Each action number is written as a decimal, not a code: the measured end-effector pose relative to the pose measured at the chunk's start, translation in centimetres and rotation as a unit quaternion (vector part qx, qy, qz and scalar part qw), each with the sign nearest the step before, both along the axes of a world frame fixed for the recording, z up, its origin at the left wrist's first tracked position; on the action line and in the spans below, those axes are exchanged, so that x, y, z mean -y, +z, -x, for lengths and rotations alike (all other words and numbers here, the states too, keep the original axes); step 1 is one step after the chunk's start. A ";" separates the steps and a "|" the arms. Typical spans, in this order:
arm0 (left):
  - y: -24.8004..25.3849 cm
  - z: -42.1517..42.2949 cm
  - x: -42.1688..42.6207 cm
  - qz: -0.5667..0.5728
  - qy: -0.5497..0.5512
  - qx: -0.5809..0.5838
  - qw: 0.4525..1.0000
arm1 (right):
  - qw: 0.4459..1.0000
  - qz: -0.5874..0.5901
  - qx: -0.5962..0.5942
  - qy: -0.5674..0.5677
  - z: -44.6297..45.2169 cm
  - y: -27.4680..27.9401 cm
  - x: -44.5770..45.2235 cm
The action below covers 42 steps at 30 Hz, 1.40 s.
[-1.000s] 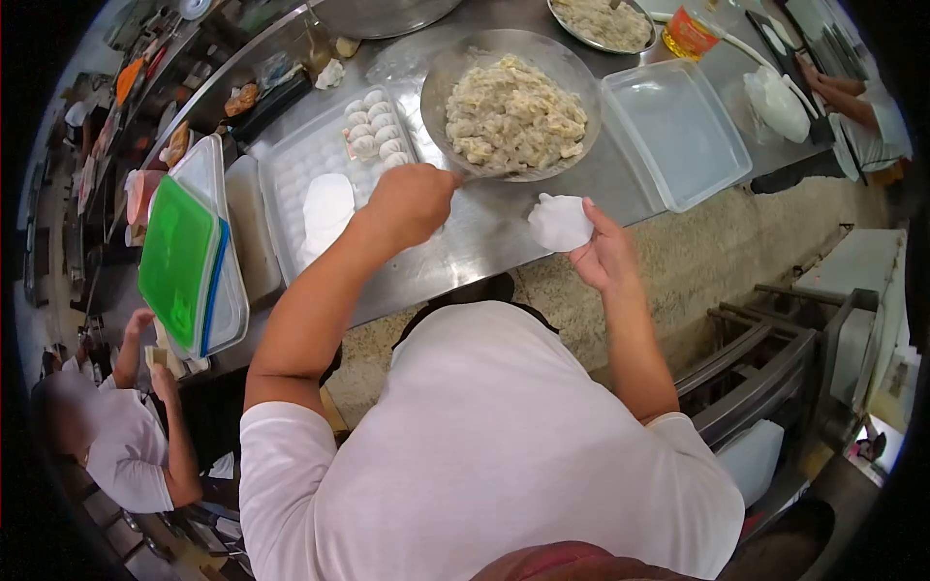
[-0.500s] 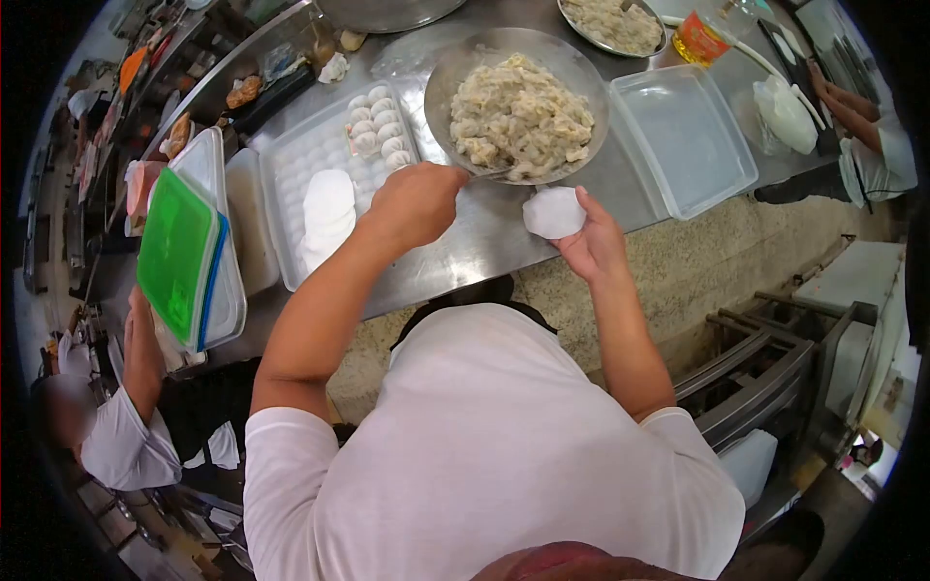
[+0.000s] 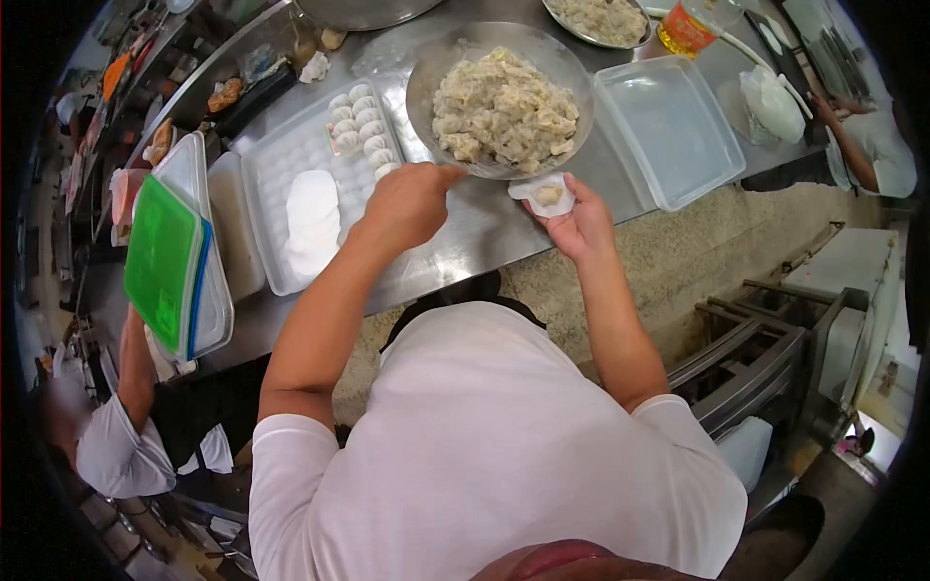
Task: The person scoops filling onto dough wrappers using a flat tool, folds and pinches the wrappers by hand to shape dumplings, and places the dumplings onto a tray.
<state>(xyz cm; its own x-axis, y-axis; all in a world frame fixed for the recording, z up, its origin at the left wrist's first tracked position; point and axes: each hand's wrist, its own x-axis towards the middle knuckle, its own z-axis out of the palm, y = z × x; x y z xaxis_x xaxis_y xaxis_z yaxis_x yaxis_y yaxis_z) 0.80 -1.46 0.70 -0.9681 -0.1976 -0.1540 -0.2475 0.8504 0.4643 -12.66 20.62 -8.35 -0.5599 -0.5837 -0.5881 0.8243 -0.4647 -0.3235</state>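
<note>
Okay, nearest first: person's white shirt fills the bottom of the view, both forearms reaching forward over a metal table. Right hand is palm up, part-open, pinching a round white wrapper between thumb and fingers; dab of filling sits on the wrapper, roughly mid. Wrapper is held at the near rim of the big metal bowl; can't tell if they touch. Left hand is curled into a loose fist, back up, thumb side at the same rim; can't tell what, if anything, it grips. Left of it, shallow tray with a stack of wrappers, fanned and overlapping, at its near end, and pleated dumplings in rows at the far right corner. Outside the tray, green lid leans tilted on other plastic boxes. Bowl carries a chunky pale mound. Right of bowl: clear plastic bin, nothing seen inside. Farther: smaller bowl of similar mix, bottle with orange label just beside it, white bag near the right end. Co-workers at both edges: one white sleeve left, one person right.
</note>
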 end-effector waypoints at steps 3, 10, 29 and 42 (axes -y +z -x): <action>-1.2 -0.2 -0.7 -0.008 -0.027 -0.020 0.999 | 0.996 0.088 0.021 0.026 0.4 0.3 -0.2; 1.8 -2.7 -2.1 0.041 -0.044 -0.038 0.997 | 0.998 0.030 0.011 0.054 0.2 1.2 -1.5; 6.0 -3.0 -1.1 0.042 -0.056 -0.042 0.997 | 0.996 0.003 -0.027 0.089 -1.0 3.1 -1.8; -0.4 -1.8 -2.9 -0.622 0.198 -0.002 0.757 | 0.973 -0.005 -0.179 0.147 -3.9 7.7 3.5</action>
<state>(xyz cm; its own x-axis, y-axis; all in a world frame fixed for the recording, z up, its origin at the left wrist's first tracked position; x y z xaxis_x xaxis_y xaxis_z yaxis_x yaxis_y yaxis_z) 2.62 1.46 0.32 -0.8720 -0.1772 -0.4563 -0.3645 -0.3869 0.8470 -8.71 17.12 -0.63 -0.5395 -0.7451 -0.3923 0.7543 -0.2206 -0.6183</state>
